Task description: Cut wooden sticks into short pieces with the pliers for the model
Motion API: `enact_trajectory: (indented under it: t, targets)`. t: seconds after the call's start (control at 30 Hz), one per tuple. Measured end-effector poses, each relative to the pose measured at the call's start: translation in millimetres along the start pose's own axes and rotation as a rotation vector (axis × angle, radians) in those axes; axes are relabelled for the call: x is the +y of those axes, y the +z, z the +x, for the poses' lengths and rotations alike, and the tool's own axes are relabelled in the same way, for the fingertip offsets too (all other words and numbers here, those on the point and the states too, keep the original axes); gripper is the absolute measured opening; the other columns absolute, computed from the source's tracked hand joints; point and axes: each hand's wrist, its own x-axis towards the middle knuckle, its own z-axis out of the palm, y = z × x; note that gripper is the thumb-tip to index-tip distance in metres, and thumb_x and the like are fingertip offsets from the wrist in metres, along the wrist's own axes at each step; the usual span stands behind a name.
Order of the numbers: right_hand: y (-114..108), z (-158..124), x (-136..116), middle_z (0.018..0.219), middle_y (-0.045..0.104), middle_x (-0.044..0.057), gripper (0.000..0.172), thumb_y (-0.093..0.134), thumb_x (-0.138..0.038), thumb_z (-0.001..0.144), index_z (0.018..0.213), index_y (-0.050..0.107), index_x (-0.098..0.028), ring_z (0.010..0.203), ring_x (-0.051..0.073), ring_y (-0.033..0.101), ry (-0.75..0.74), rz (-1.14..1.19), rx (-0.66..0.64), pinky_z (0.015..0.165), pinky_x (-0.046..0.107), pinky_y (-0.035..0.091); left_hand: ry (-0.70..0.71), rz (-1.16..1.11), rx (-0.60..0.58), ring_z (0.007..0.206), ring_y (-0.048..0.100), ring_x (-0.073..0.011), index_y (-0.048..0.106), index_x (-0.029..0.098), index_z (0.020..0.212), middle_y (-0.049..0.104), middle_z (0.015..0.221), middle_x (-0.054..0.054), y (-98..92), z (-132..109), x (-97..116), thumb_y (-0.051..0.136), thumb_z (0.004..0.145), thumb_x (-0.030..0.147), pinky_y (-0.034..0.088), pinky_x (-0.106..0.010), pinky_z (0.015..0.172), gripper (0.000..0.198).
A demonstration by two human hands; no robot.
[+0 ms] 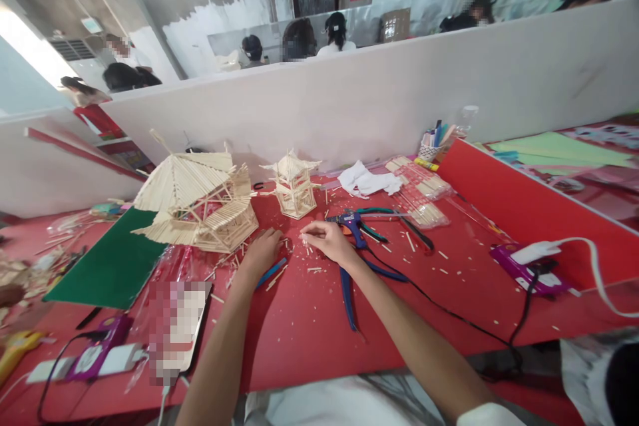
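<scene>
My left hand [265,251] rests low over the table, fingers curled down by a bit of clear plastic [286,245]; whatever they hold is hidden. Just under it lies a blue-handled tool [272,272]. Across from it, my right hand [327,241] is closed in a pinch, its fingertips over something small and pale that I cannot make out. Right beside that hand is a blue glue gun [355,225]. Behind my hands stand a small wooden-stick pavilion model [294,190] and, to the left, a larger one [200,203] with a wide slatted roof.
Blue-handled pliers [348,296] and wood scraps lie on the red table [399,326]. Bagged sticks [422,196] and a white cloth [368,180] are behind. A phone [182,329], a green board [110,263] and purple power strips [529,273] flank me. A low partition [359,100] closes the back.
</scene>
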Motion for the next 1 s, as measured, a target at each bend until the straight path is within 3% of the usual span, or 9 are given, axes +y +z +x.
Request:
enact_trajectory:
  t: [0.37,0.63,0.8,1.0]
  targets:
    - [3,-3,-3,0.078,0.071,0.003,0.019,0.07,-0.034,0.077,0.086,0.068,-0.017,0.068,0.015,0.065,0.017,-0.052,-0.023,0.066,0.027,0.05,-0.007,0.063,0.041,0.094,0.059,-0.0244,0.059,0.016,0.097,0.064,0.096,-0.012,8.2,0,0,0.042,0.093,0.015,0.043,-0.035,0.085,0.018]
    - [4,-4,-3,0.081,0.07,0.003,0.022,0.07,-0.036,0.078,0.089,0.066,-0.018,0.063,0.014,0.064,0.059,-0.024,-0.041,0.059,0.025,0.051,-0.011,0.117,0.09,0.096,0.057,-0.0263,0.056,0.016,0.091,0.061,0.094,-0.012,9.5,-4,4,0.041,0.093,0.013,0.042,-0.039,0.09,0.016]
    - [3,-2,1,0.08,0.071,0.004,0.02,0.069,-0.034,0.077,0.089,0.067,-0.017,0.066,0.016,0.066,0.04,-0.03,-0.03,0.064,0.027,0.052,-0.027,-0.022,0.183,0.09,0.058,-0.0241,0.055,0.017,0.096,0.06,0.094,-0.011,4.7,-1,5,0.04,0.097,0.02,0.044,-0.036,0.084,0.016]
    - [2,-1,0,0.088,0.073,0.006,0.02,0.069,-0.03,0.076,0.091,0.068,-0.017,0.08,0.018,0.069,-0.019,-0.058,-0.005,0.075,0.03,0.053,0.053,-0.434,0.323,0.094,0.06,-0.0193,0.062,0.019,0.097,0.062,0.098,-0.007,-5.1,6,8,0.043,0.094,0.018,0.047,-0.034,0.089,0.019]
